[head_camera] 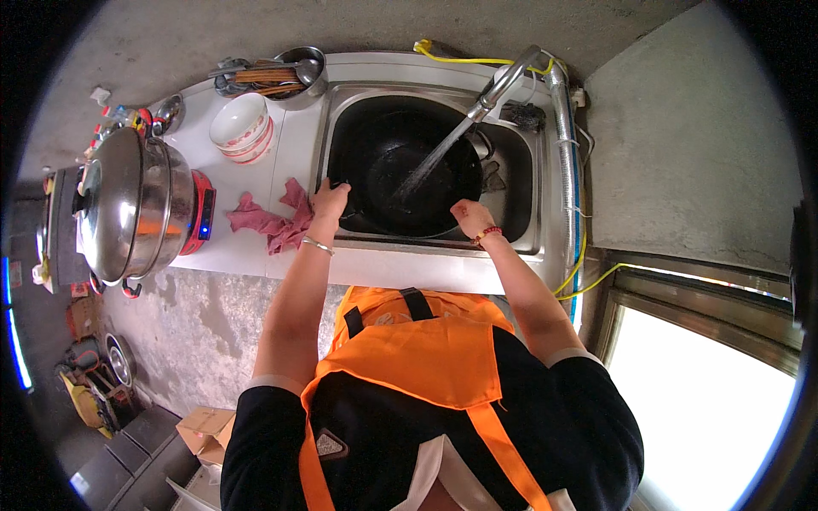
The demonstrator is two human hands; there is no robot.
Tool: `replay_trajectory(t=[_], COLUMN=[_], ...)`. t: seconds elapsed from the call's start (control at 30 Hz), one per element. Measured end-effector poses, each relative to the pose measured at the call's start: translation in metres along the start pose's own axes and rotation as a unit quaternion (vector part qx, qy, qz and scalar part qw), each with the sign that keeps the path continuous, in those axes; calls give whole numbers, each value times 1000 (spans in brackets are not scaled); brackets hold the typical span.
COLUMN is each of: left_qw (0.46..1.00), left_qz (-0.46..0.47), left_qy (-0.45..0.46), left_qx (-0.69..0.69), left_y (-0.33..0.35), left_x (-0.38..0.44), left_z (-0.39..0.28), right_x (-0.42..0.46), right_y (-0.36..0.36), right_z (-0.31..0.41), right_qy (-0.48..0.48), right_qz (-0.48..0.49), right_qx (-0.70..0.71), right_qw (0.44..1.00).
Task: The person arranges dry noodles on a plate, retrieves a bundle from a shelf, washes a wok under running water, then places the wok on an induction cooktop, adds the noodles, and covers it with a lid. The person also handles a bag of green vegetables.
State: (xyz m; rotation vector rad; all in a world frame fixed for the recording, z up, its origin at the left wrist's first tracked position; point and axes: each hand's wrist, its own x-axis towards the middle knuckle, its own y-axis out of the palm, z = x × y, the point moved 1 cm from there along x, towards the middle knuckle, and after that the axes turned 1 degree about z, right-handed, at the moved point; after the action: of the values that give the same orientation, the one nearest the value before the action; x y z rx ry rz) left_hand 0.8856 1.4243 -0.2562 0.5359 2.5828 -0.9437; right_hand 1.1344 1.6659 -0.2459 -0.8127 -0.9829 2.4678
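Observation:
A large black wok (pixel 383 147) sits in the stainless steel sink (pixel 521 220). My left hand (pixel 330 201) grips the wok's dark handle at the near left side. My right hand (pixel 473 218) is at the near right rim, its fingers curled; whether they hold the rim or something small is hidden. From the chrome faucet (pixel 505 86) a stream of water (pixel 438 156) runs into the wok. The wok's other loop handle (pixel 487 145) points to the right, free of my hands. A dark, crumpled item (pixel 492 177) lies in the sink beside the wok.
Left of the sink are a pink cloth (pixel 275 220), stacked bowls (pixel 239 124) and a metal pot (pixel 313 92) of chopsticks and ladles. Farther left, a lidded steamer pot (pixel 134 204) stands on a red-edged cooker (pixel 203 214). A dark scouring pad (pixel 524 117) rests behind the sink's right corner.

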Motion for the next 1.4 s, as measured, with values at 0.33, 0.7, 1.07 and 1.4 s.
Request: replay_trajectory(t=[0.33,0.7,1.07,1.4], left_qw=[800,684,671,742], left_qz=[257,369,447,471], left_qy=[-167,-229,-178,-111], left_qx=[-515,-586,-564,-464], left_y=[99,180,217,199], left_x=[-34,-24,-122,-140], left_z=[-134,-154,-196,-203], right_x=[6,-38,-26,-58], right_y=[11,-9,-72,-60], right_z=[-10,-19,36,58], right_qy=[-1,130,-196,-171], right_qz=[-38,-40,-303,-290], right_qx=[2,526,114,252], right_qw=[999,839,926,907])
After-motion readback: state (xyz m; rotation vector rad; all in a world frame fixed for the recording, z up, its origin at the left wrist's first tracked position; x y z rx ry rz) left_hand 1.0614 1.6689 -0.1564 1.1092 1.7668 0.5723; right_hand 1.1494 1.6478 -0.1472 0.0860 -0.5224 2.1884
